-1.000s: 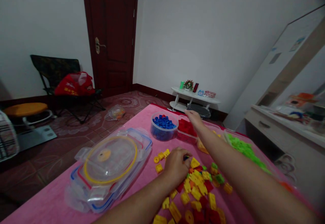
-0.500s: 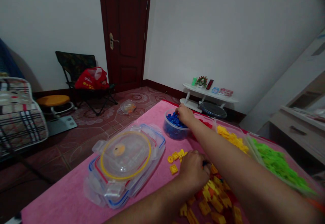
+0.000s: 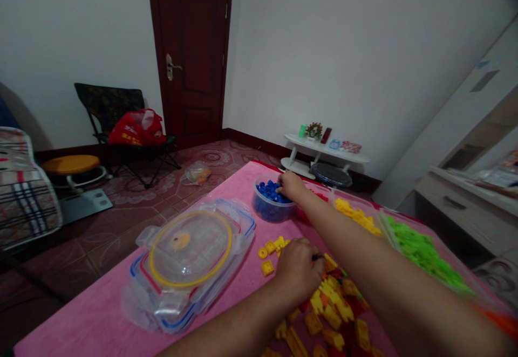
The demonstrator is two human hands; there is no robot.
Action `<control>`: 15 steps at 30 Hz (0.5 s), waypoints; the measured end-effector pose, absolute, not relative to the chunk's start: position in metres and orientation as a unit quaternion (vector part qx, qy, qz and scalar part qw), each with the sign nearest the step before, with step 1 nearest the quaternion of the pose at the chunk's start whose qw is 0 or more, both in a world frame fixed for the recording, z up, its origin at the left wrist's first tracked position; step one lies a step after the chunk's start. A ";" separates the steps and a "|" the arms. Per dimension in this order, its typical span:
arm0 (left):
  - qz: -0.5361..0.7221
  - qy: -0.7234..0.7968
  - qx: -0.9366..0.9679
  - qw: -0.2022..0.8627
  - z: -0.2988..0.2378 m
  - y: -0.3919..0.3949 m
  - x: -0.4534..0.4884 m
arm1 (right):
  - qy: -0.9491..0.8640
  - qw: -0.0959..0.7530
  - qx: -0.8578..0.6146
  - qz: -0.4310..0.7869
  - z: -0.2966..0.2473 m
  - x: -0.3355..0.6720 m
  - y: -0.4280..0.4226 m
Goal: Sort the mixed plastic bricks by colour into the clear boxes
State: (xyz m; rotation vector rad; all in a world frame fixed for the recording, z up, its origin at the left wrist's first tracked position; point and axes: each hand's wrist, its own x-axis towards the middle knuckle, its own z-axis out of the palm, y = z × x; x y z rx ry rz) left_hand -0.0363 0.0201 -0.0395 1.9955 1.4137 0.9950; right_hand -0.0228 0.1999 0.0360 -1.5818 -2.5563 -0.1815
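Observation:
My right hand (image 3: 293,186) reaches over the rim of a round clear tub (image 3: 272,210) of blue toy building pieces (image 3: 269,190). Its fingers are curled down at the blue pieces; what they hold, if anything, is hidden. Closer to me, my left hand (image 3: 298,268) is closed, with a small dark blue piece (image 3: 317,257) showing at its fingers. That hand rests at the edge of a loose pile of mostly yellow building pieces (image 3: 332,316), with some red and orange among them. A few yellow pieces (image 3: 267,267) lie just left of it.
Stacked clear lids (image 3: 190,246) with coloured seals lie on the pink tabletop (image 3: 84,303) at the left. Right of the tub are red pieces (image 3: 319,195), a box of yellow pieces (image 3: 356,217) and a box of green pieces (image 3: 424,254). A low white shelf (image 3: 324,149) stands behind.
The view has turned slightly right, so everything sits further left. My right hand's fingers have shifted a little at the tub; my left hand stays by the yellow pile.

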 end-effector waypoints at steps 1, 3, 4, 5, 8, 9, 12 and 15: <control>0.365 0.519 0.732 0.248 -0.039 0.020 -0.036 | -0.847 0.073 -0.525 -0.049 0.036 -0.021 0.201; 0.363 0.522 0.730 0.250 -0.038 0.020 -0.037 | -0.846 0.093 -0.524 -0.028 0.037 -0.018 0.202; 0.361 0.524 0.729 0.252 -0.038 0.020 -0.037 | -0.845 0.102 -0.524 -0.017 0.039 -0.015 0.202; 0.361 0.524 0.729 0.253 -0.038 0.020 -0.037 | -0.844 0.112 -0.524 -0.007 0.041 -0.013 0.202; 0.360 0.519 0.735 0.246 -0.040 0.020 -0.036 | -0.836 0.145 -0.529 0.007 0.050 0.000 0.201; 0.360 0.518 0.737 0.242 -0.041 0.020 -0.036 | -0.830 0.159 -0.535 0.003 0.054 0.007 0.201; 0.362 0.519 0.738 0.235 -0.043 0.021 -0.036 | -0.798 0.193 -0.571 -0.029 0.066 0.029 0.200; 0.363 0.516 0.739 0.237 -0.044 0.022 -0.036 | -0.761 0.217 -0.609 -0.060 0.075 0.042 0.195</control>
